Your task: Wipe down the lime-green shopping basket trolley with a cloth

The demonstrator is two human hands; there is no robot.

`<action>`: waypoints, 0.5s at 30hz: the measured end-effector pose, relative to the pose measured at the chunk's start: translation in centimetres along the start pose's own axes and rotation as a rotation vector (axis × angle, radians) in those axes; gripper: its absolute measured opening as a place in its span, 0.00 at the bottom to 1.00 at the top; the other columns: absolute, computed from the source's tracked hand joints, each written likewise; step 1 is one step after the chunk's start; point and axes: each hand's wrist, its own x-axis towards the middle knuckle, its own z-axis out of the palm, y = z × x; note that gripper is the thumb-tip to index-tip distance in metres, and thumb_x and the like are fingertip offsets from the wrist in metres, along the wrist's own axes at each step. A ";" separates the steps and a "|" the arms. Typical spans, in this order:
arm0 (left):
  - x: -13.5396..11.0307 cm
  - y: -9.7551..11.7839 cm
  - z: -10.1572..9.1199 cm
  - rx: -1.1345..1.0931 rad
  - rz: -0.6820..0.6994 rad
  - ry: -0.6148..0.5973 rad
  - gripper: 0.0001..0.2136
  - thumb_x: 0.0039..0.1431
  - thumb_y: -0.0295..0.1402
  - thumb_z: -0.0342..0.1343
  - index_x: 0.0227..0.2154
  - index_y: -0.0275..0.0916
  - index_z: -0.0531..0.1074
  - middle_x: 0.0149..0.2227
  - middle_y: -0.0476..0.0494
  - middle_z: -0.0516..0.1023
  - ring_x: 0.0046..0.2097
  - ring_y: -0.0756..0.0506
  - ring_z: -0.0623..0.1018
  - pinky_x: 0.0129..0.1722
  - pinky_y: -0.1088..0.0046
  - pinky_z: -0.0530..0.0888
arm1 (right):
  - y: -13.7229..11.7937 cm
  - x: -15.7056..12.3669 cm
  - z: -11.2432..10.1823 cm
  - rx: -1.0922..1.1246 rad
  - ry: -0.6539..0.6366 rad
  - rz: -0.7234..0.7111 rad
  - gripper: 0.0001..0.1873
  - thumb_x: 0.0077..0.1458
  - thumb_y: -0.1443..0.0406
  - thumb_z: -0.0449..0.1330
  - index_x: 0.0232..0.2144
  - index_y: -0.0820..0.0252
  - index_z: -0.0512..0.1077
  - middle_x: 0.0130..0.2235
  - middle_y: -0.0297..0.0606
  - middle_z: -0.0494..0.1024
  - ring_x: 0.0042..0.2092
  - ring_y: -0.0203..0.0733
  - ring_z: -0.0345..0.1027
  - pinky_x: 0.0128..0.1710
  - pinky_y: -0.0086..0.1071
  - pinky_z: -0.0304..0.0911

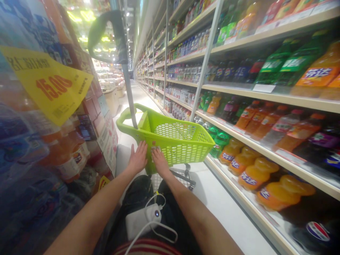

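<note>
A lime-green plastic shopping basket cart [180, 143] stands before me, with holes cut through its sides and a tall grey post with a dark loop handle [123, 39]. My left hand [138, 156] lies with fingers stretched out against the near left part of the cart's side. To the right of it, my right hand [159, 161] rests flat on the same side wall, fingers extended. Neither hand grips anything. A white power bank [143, 219] with a white cable lies on my lap, between my forearms.
Shelves [236, 92] full of drink bottles run along the right, with orange soda bottles [252, 177] low down. Stacked drink packs and a yellow price sign [50, 83] crowd the left. The tiled aisle floor [143, 94] stretches ahead.
</note>
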 end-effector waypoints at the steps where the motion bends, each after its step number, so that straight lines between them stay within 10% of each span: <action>1: 0.0 0.1 0.1 -0.003 0.007 -0.001 0.30 0.55 0.36 0.44 0.60 0.30 0.47 0.64 0.37 0.45 0.65 0.42 0.44 0.60 0.47 0.44 | 0.2 -0.7 0.1 -0.002 -0.012 -0.003 0.23 0.53 0.77 0.47 0.52 0.67 0.64 0.56 0.51 0.64 0.62 0.47 0.46 0.56 0.49 0.53; 15: 2.4 2.8 -0.7 -0.034 0.009 0.002 0.32 0.52 0.30 0.43 0.61 0.29 0.45 0.64 0.37 0.44 0.65 0.41 0.44 0.60 0.47 0.43 | 3.0 3.3 -4.8 0.008 0.209 0.081 0.26 0.55 0.76 0.43 0.56 0.62 0.59 0.60 0.43 0.58 0.65 0.41 0.33 0.60 0.47 0.47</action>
